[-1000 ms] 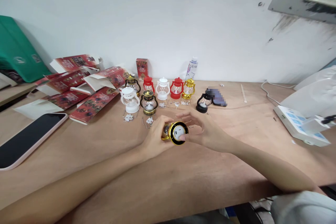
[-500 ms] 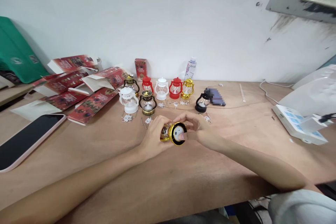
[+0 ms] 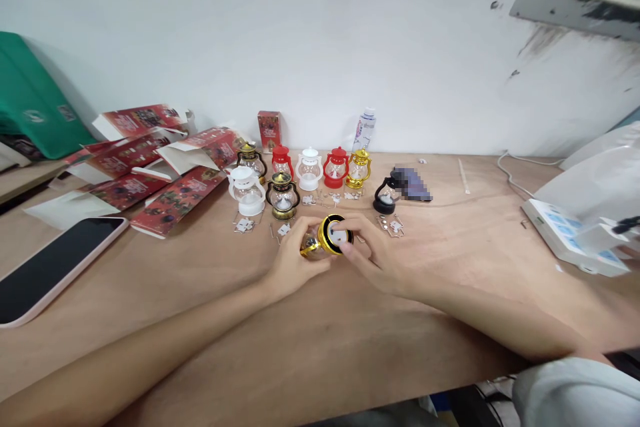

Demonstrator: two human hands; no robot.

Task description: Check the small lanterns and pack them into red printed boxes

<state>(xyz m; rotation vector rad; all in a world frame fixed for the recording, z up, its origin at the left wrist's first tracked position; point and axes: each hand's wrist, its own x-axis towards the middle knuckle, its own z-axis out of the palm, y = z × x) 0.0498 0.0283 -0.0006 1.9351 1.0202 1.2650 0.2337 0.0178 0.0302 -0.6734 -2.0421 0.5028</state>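
A small gold lantern [image 3: 324, 233] is tipped on its side above the table, its black-ringed base with a white centre facing me. My left hand [image 3: 290, 260] is wrapped round its clear globe and gold frame. At the base, my right hand [image 3: 381, 257] has its thumb and fingertips pressed to the white centre and rim. Beyond my hands stand a white lantern [image 3: 247, 193], a bronze lantern [image 3: 283, 199] and a black lantern [image 3: 385, 199]. Small metal wires and white pieces [image 3: 245, 224] lie in front of them. Whether the fingertips pinch a small part is hidden.
Behind stand red lanterns [image 3: 336, 170], another gold lantern [image 3: 359, 170], a red box [image 3: 270, 131] and a bottle [image 3: 365, 130]. Opened red boxes [image 3: 180, 203] and a phone [image 3: 60, 267] lie left. A power strip [image 3: 570, 237] is at right.
The lantern has tilted so that its base faces further upward, and it has shifted slightly up and left. My right fingers have moved across the base, uncovering more of its lower middle.
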